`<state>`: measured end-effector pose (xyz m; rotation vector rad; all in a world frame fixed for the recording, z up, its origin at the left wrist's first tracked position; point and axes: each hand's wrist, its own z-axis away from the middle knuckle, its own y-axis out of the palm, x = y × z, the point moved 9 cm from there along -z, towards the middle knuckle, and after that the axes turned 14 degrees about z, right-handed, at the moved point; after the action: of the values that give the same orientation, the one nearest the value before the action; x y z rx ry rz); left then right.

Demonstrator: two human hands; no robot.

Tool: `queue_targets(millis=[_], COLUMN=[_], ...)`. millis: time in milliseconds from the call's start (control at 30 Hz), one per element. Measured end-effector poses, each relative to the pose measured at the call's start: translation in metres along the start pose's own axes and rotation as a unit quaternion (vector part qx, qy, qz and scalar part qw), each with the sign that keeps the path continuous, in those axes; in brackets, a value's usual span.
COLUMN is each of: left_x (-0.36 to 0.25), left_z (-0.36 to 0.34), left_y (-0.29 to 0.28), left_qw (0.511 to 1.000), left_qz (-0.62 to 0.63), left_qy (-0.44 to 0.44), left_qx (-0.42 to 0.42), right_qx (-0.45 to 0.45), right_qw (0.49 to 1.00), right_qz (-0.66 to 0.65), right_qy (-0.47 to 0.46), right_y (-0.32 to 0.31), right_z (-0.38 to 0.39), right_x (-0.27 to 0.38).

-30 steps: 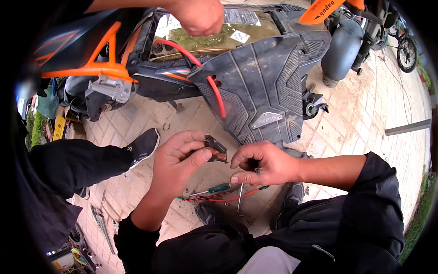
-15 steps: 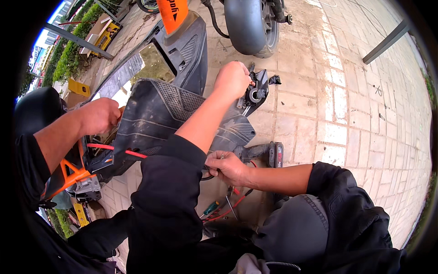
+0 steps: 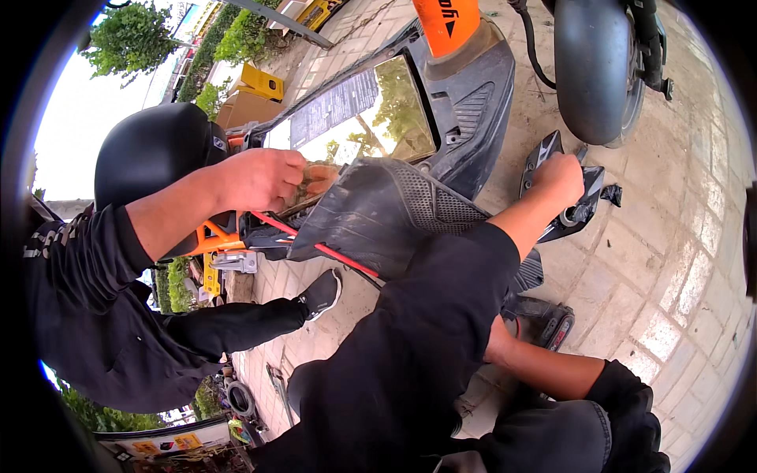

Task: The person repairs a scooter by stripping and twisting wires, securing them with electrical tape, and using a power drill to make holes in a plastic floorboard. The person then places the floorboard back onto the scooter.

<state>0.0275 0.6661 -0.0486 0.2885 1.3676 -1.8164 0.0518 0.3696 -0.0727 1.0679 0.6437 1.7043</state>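
Note:
My left hand [image 3: 558, 180] is closed over a black plastic part with a round metal ring [image 3: 574, 211] that lies on the paving. The fingers curl down out of sight, so what they grip cannot be made out. My right hand [image 3: 498, 340] is mostly hidden behind my left sleeve, and only its edge and wrist show. Just beyond it lies a dark power tool with a battery [image 3: 546, 315]. Between my left arm and the scooter body hangs a black textured floor panel [image 3: 371, 213]. A red cable [image 3: 335, 254] runs across it.
Another person's hand [image 3: 272, 177] is by the glossy scooter panel [image 3: 339, 118] at left; their shoe [image 3: 322, 293] rests on the paving. A black tyre [image 3: 595, 75] stands at the far right. A yellow box [image 3: 262, 81] and a black rounded seat [image 3: 150, 154] are at left.
The whole view has swung, so the scooter and parts sit further right. My left hand stays at the black part. My right hand, seen pinching something small before, is now hidden by my sleeve.

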Motion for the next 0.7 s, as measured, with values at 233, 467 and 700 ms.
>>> queue_targets(millis=[233, 467, 700], left_x=[-0.011, 0.085, 0.15], left_z=[0.228, 0.332, 0.412], left_y=[-0.142, -0.125, -0.153], left_qw=[0.947, 0.946, 0.936], left_qz=[0.196, 0.307, 0.342], left_qy=[0.25, 0.098, 0.05], left_qx=[-0.041, 0.025, -0.062], right_qx=[0.025, 0.151, -0.025], right_qw=[0.976, 0.931, 0.861], right_qz=[0.064, 0.163, 0.324], right_qy=[-0.205, -0.291, -0.391], right_y=[0.039, 0.128, 0.124], right_z=[0.026, 0.046, 0.055], right_x=[0.075, 0.091, 0.145])
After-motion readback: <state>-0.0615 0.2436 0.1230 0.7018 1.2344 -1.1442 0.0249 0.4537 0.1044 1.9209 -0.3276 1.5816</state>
